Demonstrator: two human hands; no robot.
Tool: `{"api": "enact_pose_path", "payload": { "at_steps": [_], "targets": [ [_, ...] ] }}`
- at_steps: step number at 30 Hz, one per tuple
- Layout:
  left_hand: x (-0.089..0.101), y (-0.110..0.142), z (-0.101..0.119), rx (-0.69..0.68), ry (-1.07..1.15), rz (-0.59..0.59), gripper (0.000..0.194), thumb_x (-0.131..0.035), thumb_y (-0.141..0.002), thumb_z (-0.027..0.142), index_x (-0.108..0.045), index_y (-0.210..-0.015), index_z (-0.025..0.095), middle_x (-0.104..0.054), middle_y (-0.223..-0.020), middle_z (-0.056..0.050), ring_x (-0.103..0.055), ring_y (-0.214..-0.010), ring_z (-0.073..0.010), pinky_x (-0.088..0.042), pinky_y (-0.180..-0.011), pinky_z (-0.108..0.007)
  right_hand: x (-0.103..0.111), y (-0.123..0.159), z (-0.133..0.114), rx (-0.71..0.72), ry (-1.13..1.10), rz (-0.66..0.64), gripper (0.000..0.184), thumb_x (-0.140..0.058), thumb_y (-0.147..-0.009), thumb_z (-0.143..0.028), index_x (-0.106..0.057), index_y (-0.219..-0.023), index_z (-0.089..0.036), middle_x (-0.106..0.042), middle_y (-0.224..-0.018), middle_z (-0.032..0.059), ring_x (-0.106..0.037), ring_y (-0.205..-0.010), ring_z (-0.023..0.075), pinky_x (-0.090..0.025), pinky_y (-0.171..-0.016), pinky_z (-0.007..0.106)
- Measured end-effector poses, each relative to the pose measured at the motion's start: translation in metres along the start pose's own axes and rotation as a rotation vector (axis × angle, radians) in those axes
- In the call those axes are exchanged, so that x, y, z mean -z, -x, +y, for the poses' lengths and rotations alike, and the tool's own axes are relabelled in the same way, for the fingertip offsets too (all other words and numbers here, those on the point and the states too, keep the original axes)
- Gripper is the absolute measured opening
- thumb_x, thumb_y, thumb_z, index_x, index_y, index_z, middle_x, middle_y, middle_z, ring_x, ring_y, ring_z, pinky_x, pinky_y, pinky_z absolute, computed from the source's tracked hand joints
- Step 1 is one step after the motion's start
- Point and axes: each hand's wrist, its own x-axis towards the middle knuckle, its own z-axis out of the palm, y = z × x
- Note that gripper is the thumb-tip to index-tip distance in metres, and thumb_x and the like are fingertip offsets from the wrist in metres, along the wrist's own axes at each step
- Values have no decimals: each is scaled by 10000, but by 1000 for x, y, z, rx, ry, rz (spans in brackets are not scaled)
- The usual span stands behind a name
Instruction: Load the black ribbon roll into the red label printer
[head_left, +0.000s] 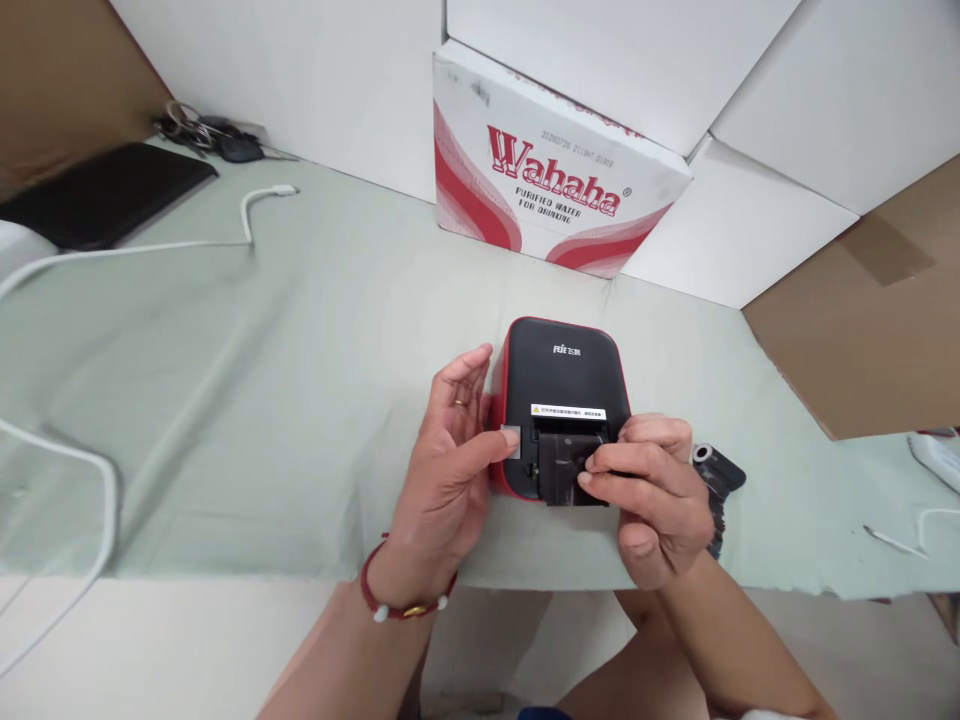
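Observation:
A small black printer (564, 385) with a red rim sits on the pale green cloth near the table's front edge. My left hand (450, 470) steadies its left side, with the thumb pressing a small grey tab at the printer's front corner. My right hand (651, 490) is closed in a pinch on a black plastic part (566, 470) at the printer's front opening. A red cord bracelet sits on my left wrist.
A Wahaha water carton (547, 170) stands behind the printer against white boxes. A black part (718, 468) lies right of my right hand. White cables (150, 245) run at the left, by a black tablet (105, 195) and keys (206, 130). Brown cardboard (870, 310) lies at the right.

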Motion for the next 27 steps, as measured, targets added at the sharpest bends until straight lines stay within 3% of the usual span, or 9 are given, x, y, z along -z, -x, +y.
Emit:
{"api": "enact_pose_path", "payload": {
  "at_steps": [4,8,15,19,22,25,27],
  "targets": [
    [4,-4,4,51,-9,25,859,-851,-665,112,-613,-1429,425,-510,-1726,22,-304,-1732,-254,-279,-1432,-436,-1,-2,0,-3,-33,3,388,-465,-1115,-414,-832,-1113,-288,-796,-848,64,-630,-778,268,-492,-727,504],
    [9,-9,7,136,-14,-19,1010,-854,-645,114,-518,-1528,473,-524,-1706,-2,-335,-1718,-279,-374,-1389,-483,0,-1,0,-15,-28,2,392,-467,-1100,-425,-843,-1161,-333,-812,-851,46,-646,-765,270,-496,-737,515],
    [9,-9,6,134,-14,-26,1006,-841,-631,89,-544,-1506,487,-522,-1699,8,-310,-1725,-287,-434,-1352,-477,1,-2,1,-1,-30,-15,371,-486,-1095,-391,-847,-1116,-307,-815,-845,50,-668,-738,257,-533,-730,497],
    [4,-6,2,85,26,-4,855,-845,-661,122,-594,-1420,425,-508,-1708,14,-333,-1712,-266,-398,-1366,-443,11,-15,0,-24,-163,-101,348,-509,-1100,-361,-833,-1054,-242,-798,-835,69,-696,-710,233,-552,-680,445],
    [1,-3,0,105,80,14,704,-863,-660,157,-652,-1305,342,-569,-1642,-8,-446,-1630,-281,-446,-1306,-420,27,-39,-1,-177,-183,-212,284,-562,-1094,-298,-812,-973,-241,-809,-877,64,-736,-767,228,-569,-725,423],
    [-1,-1,1,178,126,11,631,-882,-659,188,-685,-1248,296,-643,-1538,-31,-550,-1510,-285,-518,-1185,-399,35,-74,4,-421,17,-318,207,-650,-1059,-265,-794,-911,-260,-818,-895,30,-741,-798,206,-565,-736,366],
    [-2,0,1,186,139,47,592,-887,-637,184,-706,-1193,281,-661,-1499,-26,-571,-1461,-270,-534,-1116,-366,31,-94,10,-526,187,-504,169,-667,-1039,-264,-812,-951,-263,-832,-904,19,-743,-780,196,-555,-719,336]
  ]
}}
